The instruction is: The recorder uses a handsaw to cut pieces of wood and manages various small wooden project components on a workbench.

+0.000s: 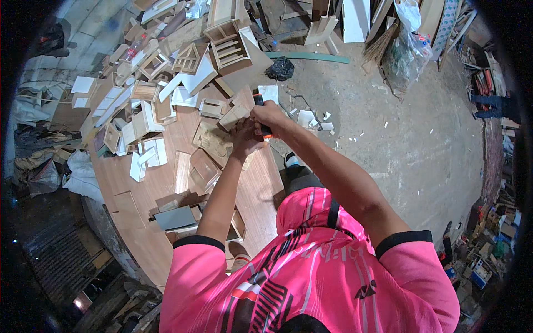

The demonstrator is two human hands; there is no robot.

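My right hand (pixel 269 115) is closed around an orange-and-black tool (pixel 259 100), long and narrow; its exact kind does not show. My left hand (pixel 244 136) lies just left of it, its fingers bent against a small pale wooden piece (pixel 235 115). What those fingers grip is partly hidden. Under and beside the left hand is a flat wooden board with a mottled surface (pixel 211 139). A small box-like wooden piece (pixel 211 108) sits just beyond, to the left.
The wood-grain tabletop (pixel 258 205) carries many small wooden boxes, frames (pixel 155 65) and white panels at the far left. A grey-topped box (pixel 176 218) stands near my left arm. Scraps litter the concrete floor (pixel 405 155); a black bag (pixel 280 68) and broom (pixel 381 44) lie beyond.
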